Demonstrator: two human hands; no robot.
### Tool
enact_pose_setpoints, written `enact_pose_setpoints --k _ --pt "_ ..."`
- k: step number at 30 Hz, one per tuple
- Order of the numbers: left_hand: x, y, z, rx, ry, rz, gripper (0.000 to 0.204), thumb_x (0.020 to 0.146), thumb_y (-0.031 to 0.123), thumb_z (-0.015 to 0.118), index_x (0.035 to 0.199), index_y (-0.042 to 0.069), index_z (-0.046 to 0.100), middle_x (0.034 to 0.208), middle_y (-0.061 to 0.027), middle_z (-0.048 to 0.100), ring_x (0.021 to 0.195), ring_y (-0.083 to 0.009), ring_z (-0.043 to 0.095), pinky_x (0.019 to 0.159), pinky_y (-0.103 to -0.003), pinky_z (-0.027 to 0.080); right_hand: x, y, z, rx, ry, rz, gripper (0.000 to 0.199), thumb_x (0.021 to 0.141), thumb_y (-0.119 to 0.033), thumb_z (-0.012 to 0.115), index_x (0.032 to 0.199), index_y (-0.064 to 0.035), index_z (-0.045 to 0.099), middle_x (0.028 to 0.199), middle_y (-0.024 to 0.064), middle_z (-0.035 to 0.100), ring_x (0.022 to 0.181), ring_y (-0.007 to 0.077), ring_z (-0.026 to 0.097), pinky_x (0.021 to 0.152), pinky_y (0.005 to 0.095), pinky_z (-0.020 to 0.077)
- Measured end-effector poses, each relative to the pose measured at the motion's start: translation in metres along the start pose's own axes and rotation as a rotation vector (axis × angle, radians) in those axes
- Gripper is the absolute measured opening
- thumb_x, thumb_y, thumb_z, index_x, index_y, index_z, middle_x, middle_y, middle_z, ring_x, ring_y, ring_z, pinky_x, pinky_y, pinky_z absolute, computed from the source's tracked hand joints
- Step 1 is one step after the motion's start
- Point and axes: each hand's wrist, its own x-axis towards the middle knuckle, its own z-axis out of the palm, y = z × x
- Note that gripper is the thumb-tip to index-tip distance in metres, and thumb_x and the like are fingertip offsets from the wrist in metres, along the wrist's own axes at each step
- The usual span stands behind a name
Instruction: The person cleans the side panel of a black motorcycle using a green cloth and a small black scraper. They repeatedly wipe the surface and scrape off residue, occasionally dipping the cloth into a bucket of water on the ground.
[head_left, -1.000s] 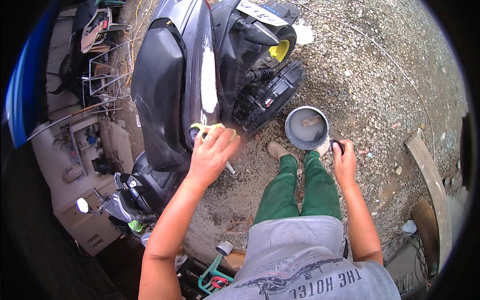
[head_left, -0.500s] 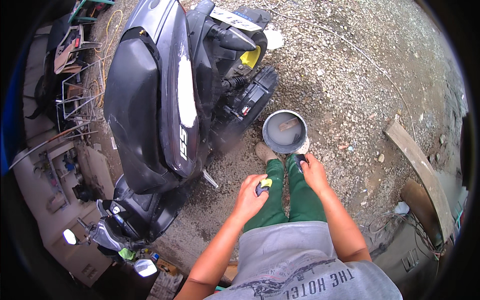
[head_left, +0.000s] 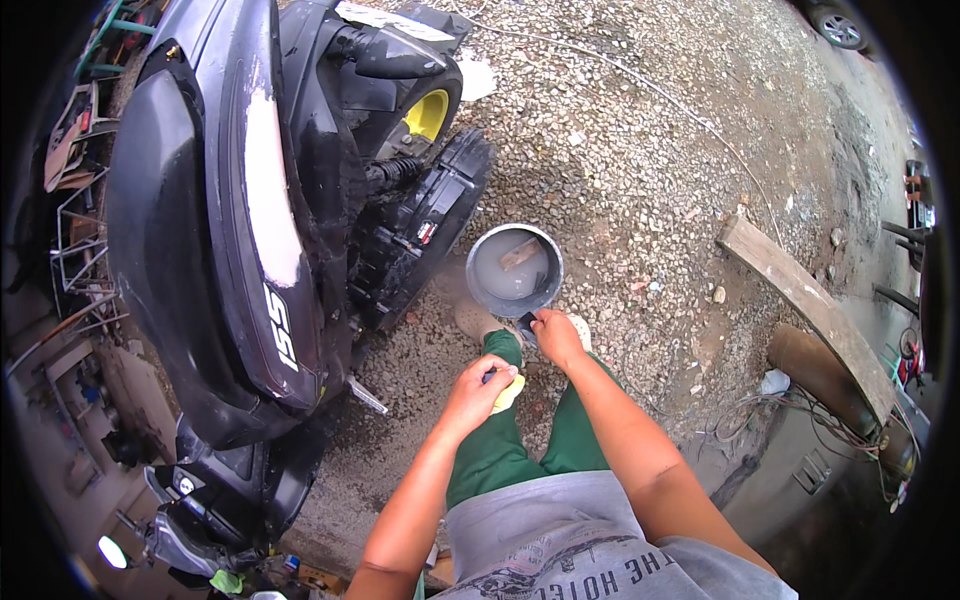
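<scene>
My left hand [head_left: 468, 400] is closed around a soft-looking yellow piece [head_left: 508, 394] with a dark part at its top; its exact kind is unclear. Just ahead and to the right, my right hand [head_left: 558, 340] pinches a small dark flat piece [head_left: 526, 323] close to the near rim of a bucket [head_left: 482, 296]. Cloudy grey water fills part of the bucket, with a brown block [head_left: 521, 254] and a dark piece in it. On the left stands a black scooter [head_left: 155, 250], its side panel bearing a long whitish patch [head_left: 268, 190].
Gravel [head_left: 620, 180] covers the ground around the bucket. A long wooden plank [head_left: 810, 310] lies at the right, beside tangled cables [head_left: 800, 400]. Metal frames [head_left: 85, 240] and clutter stand beyond the scooter on the left. A thin cable [head_left: 690, 105] crosses the gravel.
The view has shifted right, so scooter and bucket sit farther left. My right hand has come nearer my left hand and the bucket's near rim. Both hands keep their pieces.
</scene>
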Motion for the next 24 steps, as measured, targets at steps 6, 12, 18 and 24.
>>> enact_pose_setpoints --k 6,12,18,24 --pt "0.093 -0.019 -0.004 0.146 0.245 0.018 0.022 0.091 0.024 0.07 0.098 0.003 0.07 0.095 -0.0118 0.071 0.087 -0.021 0.066 0.082 -0.035 0.051 0.099 0.081 0.059 -0.019 -0.03 0.154 0.025 0.094 -0.024 0.067 0.106 -0.0019 0.069 0.104 0.028 0.071 0.103 0.0458 0.068 0.089 0.0505 0.0533" --pt "0.183 -0.042 -0.031 0.188 0.33 0.161 0.014 0.096 0.015 0.064 0.095 0.002 0.068 0.088 -0.001 0.068 0.082 -0.0082 0.06 0.077 -0.027 0.049 0.188 0.091 0.08 0.199 -0.148 0.099 0.032 0.095 -0.023 0.062 0.117 -0.0014 0.07 0.118 0.0273 0.07 0.113 0.0428 0.067 0.1 0.0486 0.052" --pt "0.221 -0.035 -0.036 0.534 0.361 0.252 0.025 0.087 0.028 0.067 0.098 0.006 0.07 0.1 -0.014 0.071 0.087 -0.0324 0.068 0.08 -0.041 0.053 0.276 0.116 0.141 -0.282 0.115 -0.506 0.029 0.089 -0.011 0.062 0.114 -0.0035 0.073 0.133 0.0235 0.065 0.116 0.0416 0.067 0.102 0.0475 0.0536" --pt "0.225 -0.065 -0.029 0.71 0.425 0.269 0.022 0.086 0.025 0.067 0.092 0.005 0.068 0.094 -0.0134 0.068 0.081 -0.0326 0.066 0.075 -0.042 0.051 0.376 0.103 0.162 -0.382 -0.383 -0.153 0.041 0.09 -0.026 0.071 0.124 -0.003 0.07 0.136 0.0252 0.064 0.117 0.0419 0.067 0.097 0.0459 0.0558"
